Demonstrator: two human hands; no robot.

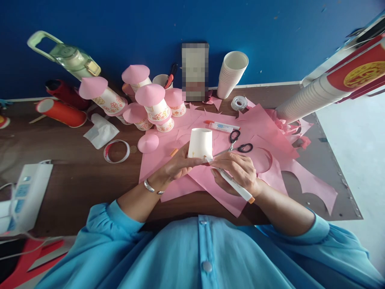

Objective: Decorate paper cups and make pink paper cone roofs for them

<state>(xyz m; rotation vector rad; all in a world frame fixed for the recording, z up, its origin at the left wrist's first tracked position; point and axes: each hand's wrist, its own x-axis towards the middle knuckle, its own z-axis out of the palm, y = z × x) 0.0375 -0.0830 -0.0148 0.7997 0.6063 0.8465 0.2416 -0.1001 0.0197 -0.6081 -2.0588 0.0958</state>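
Note:
A white paper cup (200, 142) is upside down in my left hand (179, 163), whose fingers are closed round its lower left side. Small orange-yellow marks show near its rim. My right hand (237, 170) is closed round a white marker (234, 185) with an orange end pointing toward me; the marker's other end is at the cup's lower right edge. Beneath both hands lie pink paper sheets (168, 176). Black-handled scissors (232, 146) lie just beyond my right hand. An orange cap (173, 152) rests on the paper left of the cup.
Cup towers with pink cone roofs (155, 104) stand at the back left, near a bottle (72, 60) and tape ring (116, 151). Behind are a phone (195, 72), stacked cups (231, 74) and clear tape (240, 103). A power strip (28, 196) lies at the left.

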